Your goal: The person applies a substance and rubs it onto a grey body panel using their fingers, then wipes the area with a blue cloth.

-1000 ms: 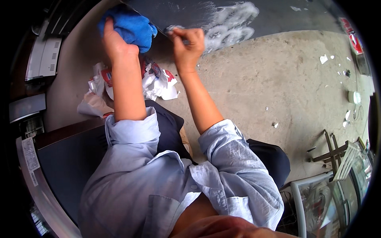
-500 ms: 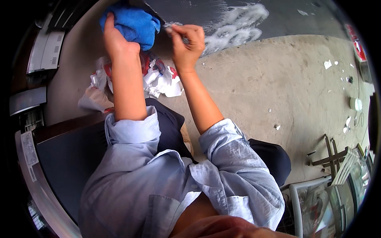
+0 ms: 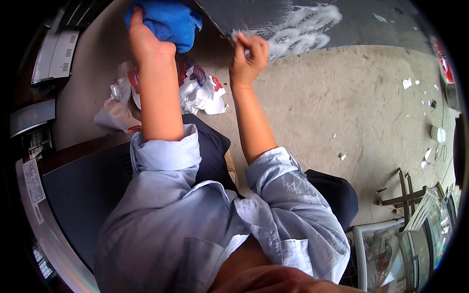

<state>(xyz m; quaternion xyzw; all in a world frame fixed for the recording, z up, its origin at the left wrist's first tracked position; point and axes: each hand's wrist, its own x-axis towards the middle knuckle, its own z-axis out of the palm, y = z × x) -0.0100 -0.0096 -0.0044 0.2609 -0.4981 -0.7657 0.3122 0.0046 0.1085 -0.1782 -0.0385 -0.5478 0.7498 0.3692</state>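
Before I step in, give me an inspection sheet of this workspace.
Surface: dark panel, partly smeared with white foam.
Things in use: blue cloth; small silvery pad, mostly hidden.
Clutter: crumpled paper and scraps on the floor.
Hands: left hand holds the cloth; right hand pinches the pad by the panel's edge, contact unclear.
Cables: thin cord, far right.
Surroundings: dark cabinet, left; white-framed glass door, lower right.
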